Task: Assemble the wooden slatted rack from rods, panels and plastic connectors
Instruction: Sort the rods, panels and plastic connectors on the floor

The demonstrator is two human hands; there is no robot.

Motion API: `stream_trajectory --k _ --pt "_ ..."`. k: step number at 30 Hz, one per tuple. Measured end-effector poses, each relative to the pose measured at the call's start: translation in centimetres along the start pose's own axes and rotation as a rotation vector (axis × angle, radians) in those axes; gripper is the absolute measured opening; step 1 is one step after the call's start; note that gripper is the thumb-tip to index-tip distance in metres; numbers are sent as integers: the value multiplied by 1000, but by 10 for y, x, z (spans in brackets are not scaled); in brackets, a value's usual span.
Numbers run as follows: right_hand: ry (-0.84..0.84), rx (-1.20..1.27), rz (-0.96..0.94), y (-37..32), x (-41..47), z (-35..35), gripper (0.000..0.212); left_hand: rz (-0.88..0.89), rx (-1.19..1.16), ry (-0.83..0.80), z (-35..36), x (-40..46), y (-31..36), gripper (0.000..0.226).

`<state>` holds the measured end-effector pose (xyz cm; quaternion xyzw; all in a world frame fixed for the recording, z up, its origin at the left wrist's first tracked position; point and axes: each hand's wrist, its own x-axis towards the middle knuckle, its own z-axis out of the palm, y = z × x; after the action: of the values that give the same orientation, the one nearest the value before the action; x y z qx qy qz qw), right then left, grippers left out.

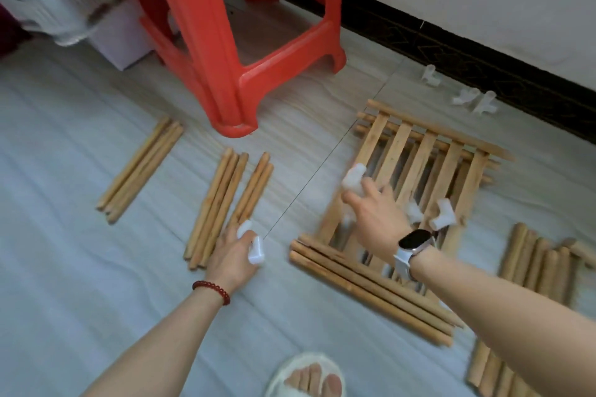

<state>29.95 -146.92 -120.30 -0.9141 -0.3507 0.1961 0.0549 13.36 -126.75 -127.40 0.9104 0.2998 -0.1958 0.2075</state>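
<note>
rods [246, 190] were the thing here, a pair lying side by side on the floor [80, 267] right under my left hand [230, 255], long axis running away from me and leaning a bit to the right, near ends tucked under my fingers. so that hand was way nearer to them than the other one. it was already curled round a white plastic connector [256, 251] held at the thumb side, fingers bent down onto the rod ends, touching them but not clearly gripping one yet as far as i could tell. my right hand [374, 209] was off over the slatted panel [416, 164], well apart from those rods, pinching another connector [353, 179] up at its fingertips, pretty blurry though. two more loose connectors [442, 219] sat on the panel just beside that hand. my guess was the next bit came down to lining the left connector's socket up with a rod end along that same axis.
</note>
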Motion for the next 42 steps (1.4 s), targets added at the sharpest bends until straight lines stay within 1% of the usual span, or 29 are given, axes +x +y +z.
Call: stream_trajectory --k 4,7,10,13,16,18,19,21,23,24,26,28,29,30,31,33,35,37,39,42 --pt "-76 346 -138 -75 11 34 39 129 98 -14 14 -8 -7 40" --pt "-156 485 -158 -105 19 59 38 125 97 57 11 -9 -28 36" --pt "-218 487 -118 -113 25 80 38 94 114 44 -2 -5 -50 31" --pt "-306 453 -64 -120 27 96 37 123 193 -29 -9 -8 -64 39" --pt "-431 389 -67 -131 27 103 43 134 259 -108 -8 -18 -71 61" --pt "-491 370 -123 -134 25 96 45 113 249 -164 -8 -28 -70 78" --pt "-493 352 -156 -132 24 89 44 86 238 -185 -9 -32 -67 83" --pt "-415 311 -198 -118 19 71 39 17 232 -208 -14 -37 -58 86" --pt "-264 309 -169 -91 12 48 32 -27 227 -180 -21 -38 -43 79" --pt "-185 299 -147 -72 7 37 29 -17 224 -136 -25 -37 -33 74" --pt "-32 183 -108 -26 -5 19 28 67 225 -26 -28 -31 -7 64" --pt "81 -47 -3 22 -18 8 34 199 225 53 -25 -22 22 60" --pt "80 -154 94 42 -22 5 42 271 217 72 -22 -16 39 60" --pt "31 -229 201 60 -25 3 51 345 203 68 -17 -10 56 62" --pt "-44 -250 300 74 -26 2 61 417 193 41 -11 -4 74 66" --pt "-156 -149 439 92 -23 5 71 533 216 -57 6 4 106 76" --pt "-141 -44 465 94 -16 15 65 568 272 -160 27 7 128 82" --pt "-60 -66 447 92 -10 24 53 541 332 -219 47 10 139 83" --pt "-2 -87 429 90 -7 27 43 535 387 -214 58 11 139 81" --pt "46 -48 381 93 -10 25 32 553 393 -214 63 12 134 79"
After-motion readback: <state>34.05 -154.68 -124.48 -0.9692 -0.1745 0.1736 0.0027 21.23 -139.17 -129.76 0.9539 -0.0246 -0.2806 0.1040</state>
